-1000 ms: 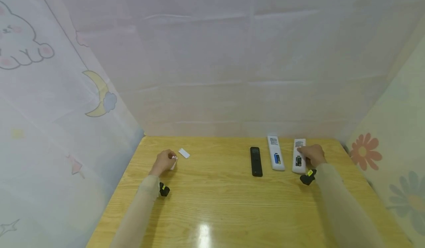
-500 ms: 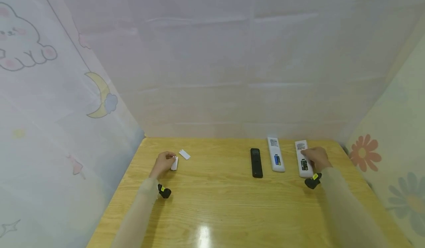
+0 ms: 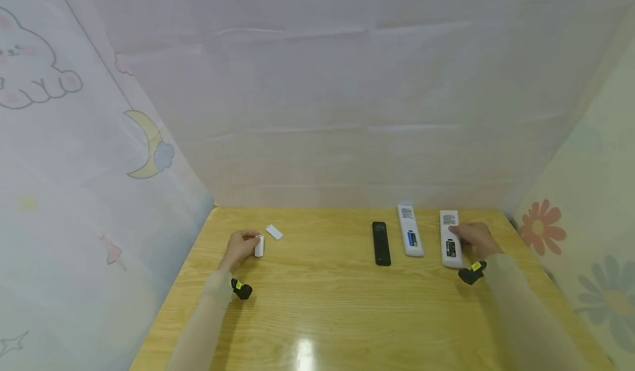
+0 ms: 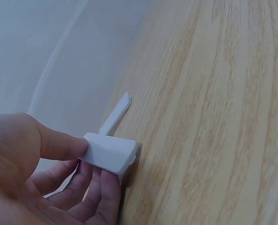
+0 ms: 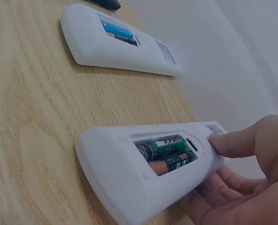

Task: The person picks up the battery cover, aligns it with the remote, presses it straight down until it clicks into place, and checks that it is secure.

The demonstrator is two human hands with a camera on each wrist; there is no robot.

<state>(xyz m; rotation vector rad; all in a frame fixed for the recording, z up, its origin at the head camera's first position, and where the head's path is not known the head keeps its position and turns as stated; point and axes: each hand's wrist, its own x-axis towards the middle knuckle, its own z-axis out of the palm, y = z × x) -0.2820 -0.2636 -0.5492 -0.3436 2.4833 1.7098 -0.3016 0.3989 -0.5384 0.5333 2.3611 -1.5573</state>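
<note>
My left hand (image 3: pixel 242 247) pinches a small white battery cover (image 4: pixel 111 152) between thumb and fingers at the left of the table. Just beyond it lies a second white battery cover (image 3: pixel 274 232), flat on the wood. On the right, my right hand (image 3: pixel 476 237) grips a white remote control (image 5: pixel 124 183) by its side, thumb on the back face. Its battery compartment is uncovered, with two batteries (image 5: pixel 169 154) inside, one green-marked and one dark with a copper end. Another white remote control (image 5: pixel 89 44) lies beside it, back up, with a blue battery (image 5: pixel 117 29) and a dark one showing.
A black remote control (image 3: pixel 381 243) lies left of the white ones on the wooden table (image 3: pixel 317 294). A patterned cloth wall (image 3: pixel 317 156) rises behind the table's far edge, with more cloth at both sides.
My right hand has drawn the gripped remote slightly toward me. The battery cover in my left hand has turned so its broad face shows. The other remotes stay put.
</note>
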